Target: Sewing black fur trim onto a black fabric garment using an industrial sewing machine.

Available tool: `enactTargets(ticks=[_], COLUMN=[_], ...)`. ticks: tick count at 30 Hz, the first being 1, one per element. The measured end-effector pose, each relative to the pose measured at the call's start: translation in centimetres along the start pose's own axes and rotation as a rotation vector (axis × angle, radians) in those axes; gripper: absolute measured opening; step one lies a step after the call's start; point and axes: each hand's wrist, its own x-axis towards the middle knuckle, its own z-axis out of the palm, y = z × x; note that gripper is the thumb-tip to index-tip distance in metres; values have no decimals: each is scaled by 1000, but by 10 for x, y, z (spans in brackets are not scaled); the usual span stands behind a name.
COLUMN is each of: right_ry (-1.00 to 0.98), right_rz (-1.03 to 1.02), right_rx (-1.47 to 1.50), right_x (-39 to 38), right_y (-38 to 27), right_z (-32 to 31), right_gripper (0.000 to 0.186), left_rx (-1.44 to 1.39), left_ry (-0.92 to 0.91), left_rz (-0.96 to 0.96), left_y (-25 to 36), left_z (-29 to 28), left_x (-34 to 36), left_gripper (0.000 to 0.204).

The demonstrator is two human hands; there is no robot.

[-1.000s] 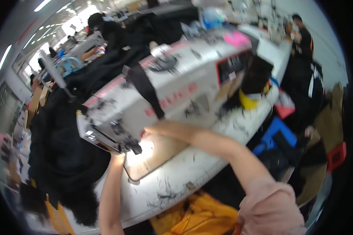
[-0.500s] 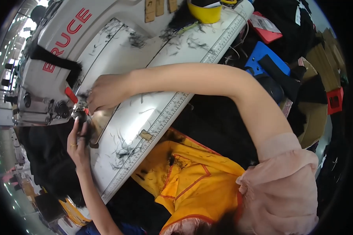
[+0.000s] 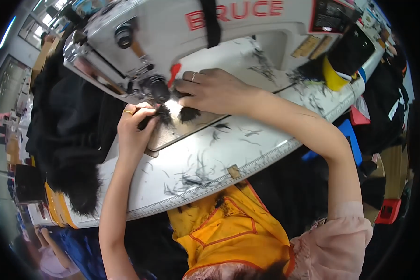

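Observation:
At the white sewing machine [image 3: 149, 32], both hands work beside the needle area. My left hand [image 3: 134, 127] is closed, thumb and fingers pinching the edge of a black furry piece [image 3: 164, 115] just in front of the machine's needle and presser parts [image 3: 157, 88]. To its right, my right hand [image 3: 214, 92] lies palm down with curled fingers over black fur; a tuft shows below them. Its fingertips are partly hidden, as is how far the fur runs beneath the hand. A red lever-like part [image 3: 174, 73] stands behind the right fingers.
Loose black fibres [image 3: 196, 175] litter the white table [image 3: 266, 135], with a ruler strip along its front edge. A yellow container [image 3: 333, 79] stands at the back right. Black fabric [image 3: 65, 140] is heaped left. Another person [image 3: 56, 256] shows at lower left.
The view has turned, bringing the machine across the top. My left hand has gone from outstretched fingers to a pinch on the fur. My right hand stays near the needle.

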Motion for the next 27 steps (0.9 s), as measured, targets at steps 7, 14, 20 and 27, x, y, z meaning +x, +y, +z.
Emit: enactTargets(ticks=[7,14,20,27], right_ry=[-178,-33,-50,-101], right_rz=[132,4,269,646], right_rx=[394,-101,111,614], right_x=[4,13,18,21], right_y=[-7,-20,-25,-20], right_z=[6,22,24,26], right_gripper=[15,22,15,25], left_rx=[-194,-171,-163,-169], left_ry=[-72,-82,-111,-84], left_rz=[-189,-201,-169,-160], left_y=[-2,4,3,4], left_z=[-2,-2,-1,-7], left_x=[6,4,2,3], left_gripper=[20,22,24,19])
